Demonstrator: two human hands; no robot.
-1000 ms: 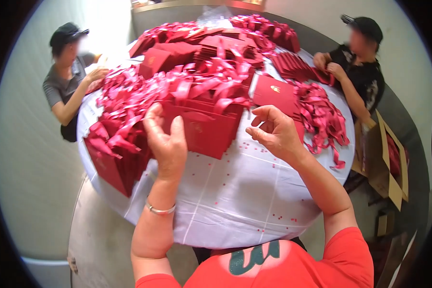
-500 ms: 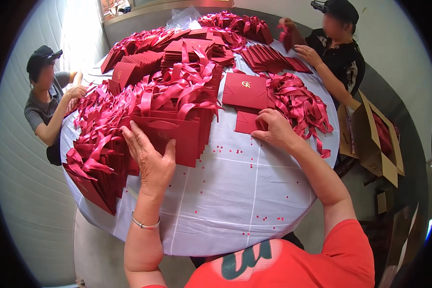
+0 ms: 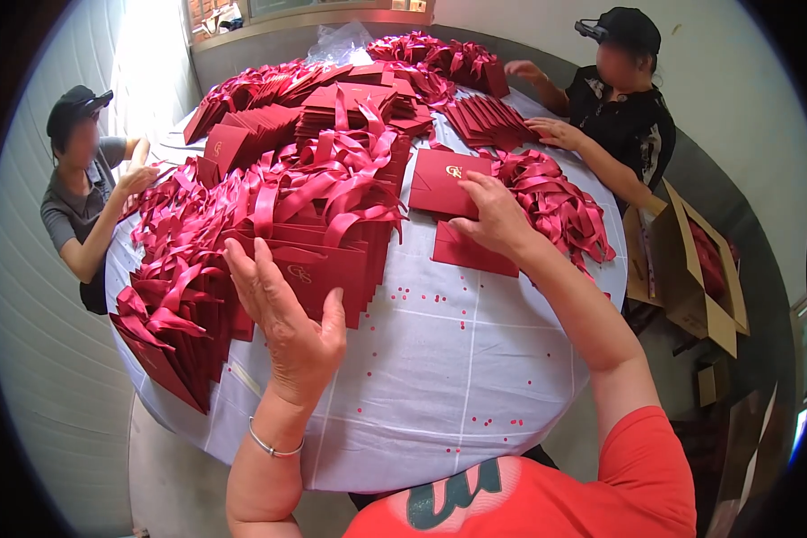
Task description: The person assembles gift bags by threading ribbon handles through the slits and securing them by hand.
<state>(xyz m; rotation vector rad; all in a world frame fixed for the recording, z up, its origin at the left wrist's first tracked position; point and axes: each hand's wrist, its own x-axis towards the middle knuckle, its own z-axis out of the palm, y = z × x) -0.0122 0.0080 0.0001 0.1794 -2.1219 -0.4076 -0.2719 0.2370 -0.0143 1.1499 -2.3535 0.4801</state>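
Small red paper gift bags [image 3: 327, 278] with pink-red ribbon handles stand in dense rows on the left half of the table; the front one carries a gold emblem. Just in front of that bag, my left hand [image 3: 291, 332] is raised with its fingers stretched and thumb apart, holding nothing. Over flat red bags lying right of centre, my right hand [image 3: 498, 215] reaches with fingers apart, close to the upper flat bag [image 3: 435, 184] with a gold emblem. A lower flat bag [image 3: 466, 249] shows beneath my right hand and wrist. Beside them lies a heap of ribbons [image 3: 560, 202].
A white tablecloth [image 3: 412, 386] scattered with small red dots covers the round table. One person [image 3: 85, 188] works at the left, another [image 3: 623, 108] at the far right near fanned red bags [image 3: 489, 121]. An opened cardboard box [image 3: 690, 269] stands beyond the right edge.
My left hand has come away from the front bag, baring its emblem. My right hand has moved from the lower flat bag's edge up toward the upper one. The right-hand person's raised red piece is gone from view.
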